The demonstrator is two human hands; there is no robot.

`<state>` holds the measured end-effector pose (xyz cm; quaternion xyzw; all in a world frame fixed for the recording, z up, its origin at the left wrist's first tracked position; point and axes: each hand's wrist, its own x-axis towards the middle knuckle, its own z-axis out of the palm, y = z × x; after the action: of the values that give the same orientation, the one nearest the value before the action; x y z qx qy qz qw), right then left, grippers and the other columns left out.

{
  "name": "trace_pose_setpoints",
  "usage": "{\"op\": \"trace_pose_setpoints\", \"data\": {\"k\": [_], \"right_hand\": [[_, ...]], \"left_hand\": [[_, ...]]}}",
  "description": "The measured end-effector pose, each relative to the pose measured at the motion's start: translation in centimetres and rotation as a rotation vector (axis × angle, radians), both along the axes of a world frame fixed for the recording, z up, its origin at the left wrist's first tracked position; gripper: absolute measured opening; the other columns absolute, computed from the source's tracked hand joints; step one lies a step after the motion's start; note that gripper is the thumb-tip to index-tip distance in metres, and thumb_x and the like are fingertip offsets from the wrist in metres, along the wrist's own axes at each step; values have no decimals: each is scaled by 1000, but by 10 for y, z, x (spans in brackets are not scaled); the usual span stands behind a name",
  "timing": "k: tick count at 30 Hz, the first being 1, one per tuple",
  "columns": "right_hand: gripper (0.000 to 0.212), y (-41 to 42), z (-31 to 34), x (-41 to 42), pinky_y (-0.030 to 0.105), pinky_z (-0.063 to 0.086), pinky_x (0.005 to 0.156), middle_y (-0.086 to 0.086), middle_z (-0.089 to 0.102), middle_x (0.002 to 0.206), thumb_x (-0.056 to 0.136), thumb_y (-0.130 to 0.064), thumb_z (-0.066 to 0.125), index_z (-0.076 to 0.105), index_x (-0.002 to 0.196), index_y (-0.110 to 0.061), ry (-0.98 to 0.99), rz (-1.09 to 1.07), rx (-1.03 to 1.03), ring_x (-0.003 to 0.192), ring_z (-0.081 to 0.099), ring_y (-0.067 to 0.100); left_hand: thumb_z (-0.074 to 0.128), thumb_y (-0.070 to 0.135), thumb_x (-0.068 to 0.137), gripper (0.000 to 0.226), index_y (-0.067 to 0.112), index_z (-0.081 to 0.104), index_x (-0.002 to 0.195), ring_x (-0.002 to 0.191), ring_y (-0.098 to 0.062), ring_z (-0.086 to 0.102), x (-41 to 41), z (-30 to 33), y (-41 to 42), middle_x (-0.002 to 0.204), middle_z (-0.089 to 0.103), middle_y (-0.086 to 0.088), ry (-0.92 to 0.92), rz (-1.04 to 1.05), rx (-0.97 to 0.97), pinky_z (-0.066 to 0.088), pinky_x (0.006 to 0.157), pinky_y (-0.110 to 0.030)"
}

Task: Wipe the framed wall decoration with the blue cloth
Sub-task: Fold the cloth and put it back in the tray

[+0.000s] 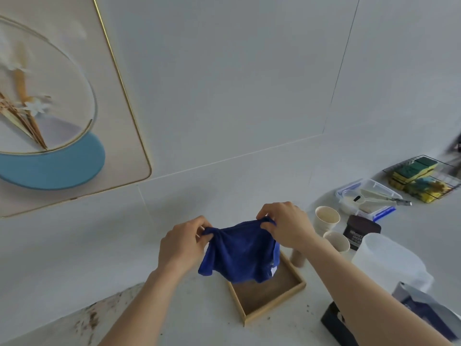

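The framed wall decoration (62,108), gold-edged with a ring, dried stems and a blue disc, hangs on the white wall at the upper left. A dark blue cloth (242,253) hangs in the air low in the middle, above a shallow wooden tray (272,295). My left hand (182,245) pinches the cloth's upper left corner. My right hand (287,226) pinches its upper right corner. The cloth sags between them, well below and to the right of the decoration.
On the counter at the right stand two pale cups (326,218), a dark jar (359,231), a translucent white container (389,260), a clear lidded box (369,198), a wire basket of sponges (421,176) and a dark packet (424,310). The counter's left part is stained.
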<state>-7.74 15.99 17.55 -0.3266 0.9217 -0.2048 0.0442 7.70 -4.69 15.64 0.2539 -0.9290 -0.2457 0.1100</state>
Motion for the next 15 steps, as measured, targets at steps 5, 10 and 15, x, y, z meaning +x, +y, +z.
{"op": "trace_pose_setpoints", "data": {"k": [5, 10, 15], "right_hand": [[20, 10, -46, -25, 37, 54, 77, -5, 73, 108, 95, -23, 63, 72, 111, -31, -67, -28, -1, 98, 66, 24], [28, 16, -101, -33, 39, 52, 79, -2, 71, 113, 95, -8, 59, 73, 113, -26, -132, 5, -24, 104, 64, 27], [40, 26, -156, -32, 38, 55, 90, 1, 65, 126, 99, -6, 55, 66, 132, -26, -208, 63, 73, 114, 63, 26]], "left_hand": [[62, 39, 93, 5, 35, 64, 94, 87, -15, 69, -39, -39, 26, 92, 73, 17, -60, 55, 81, 55, 74, -32], [60, 34, 95, 13, 35, 69, 105, 97, -20, 72, -68, -88, 51, 103, 77, 11, -130, 82, 187, 60, 82, -38], [59, 28, 100, 40, 35, 54, 138, 124, -15, 61, -82, -138, 73, 137, 64, 8, -262, -32, 211, 51, 98, -30]]}}
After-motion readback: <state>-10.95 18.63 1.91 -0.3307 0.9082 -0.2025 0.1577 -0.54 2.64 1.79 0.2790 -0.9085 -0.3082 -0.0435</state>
